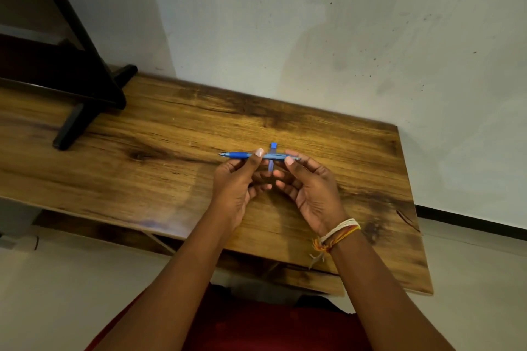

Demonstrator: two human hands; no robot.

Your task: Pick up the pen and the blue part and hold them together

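A blue pen (238, 155) is held level above the wooden table (159, 134), its tip pointing left. My left hand (235, 182) pinches the pen near its grip between thumb and fingers. My right hand (309, 189) pinches the other end with thumb and fingertips. Behind the pen, a second blue piece (273, 151), perhaps a cap or another pen, lies or stands across it between the two hands. Its lower part is partly hidden by my fingers. Thread bracelets (338, 234) circle my right wrist.
A black stand's foot (85, 111) rests on the table's far left. A white wall (313, 37) runs right behind the table. A lower shelf (308, 276) shows under the table's front edge, and pale floor lies on both sides.
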